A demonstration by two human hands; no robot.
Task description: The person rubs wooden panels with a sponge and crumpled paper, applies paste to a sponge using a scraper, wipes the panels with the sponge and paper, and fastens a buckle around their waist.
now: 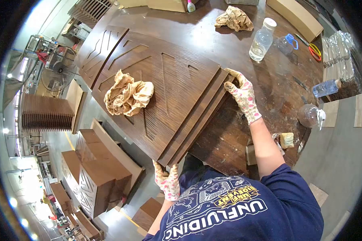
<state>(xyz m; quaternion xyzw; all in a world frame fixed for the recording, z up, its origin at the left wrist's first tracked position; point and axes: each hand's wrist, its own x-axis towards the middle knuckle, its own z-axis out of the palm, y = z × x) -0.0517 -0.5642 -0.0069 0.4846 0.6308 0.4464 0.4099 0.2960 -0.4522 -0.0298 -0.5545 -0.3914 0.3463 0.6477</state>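
Both hands grip the stained wood panel (165, 96), which lies flat on the bench (269, 84) with its near corner overhanging the edge. Left hand (167, 181), gloved, is pinched onto that near corner; right hand (242, 94), also gloved, is closed over the panel's far-right corner. A crumpled brown rag (128, 93) rests on the panel's carved face, released. Judgement: the face looks evenly dark, so wiping appears largely done; shifting or turning the panel seems to be what is in hand. A second rag (234, 18) and a clear bottle (262, 39) stand beyond the panel. Stacked carved panels (94, 178) sit below its left edge.
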